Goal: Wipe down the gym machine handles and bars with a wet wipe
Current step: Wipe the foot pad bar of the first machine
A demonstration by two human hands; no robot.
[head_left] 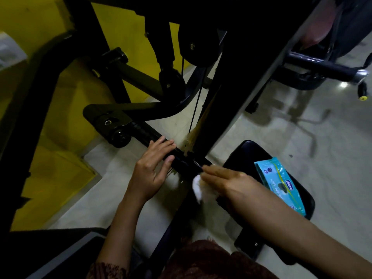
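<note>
A black bar (145,133) of the gym machine runs low across the middle of the view, from a roller end at the left toward the seat. My left hand (155,168) holds this bar, fingers curled over its top and thumb on the near side. My right hand (225,182) reaches in from the right and holds a crumpled white wet wipe (198,188) against the bar just right of my left hand. The right hand is blurred. A teal pack of wet wipes (281,184) lies on the black padded seat (245,156).
Black frame members (247,57) and a thin cable (194,115) rise above the bar. A yellow wall (50,121) stands at the left. A pale tiled floor (332,158) spreads to the right, with a wheeled chair base (322,67) at the upper right.
</note>
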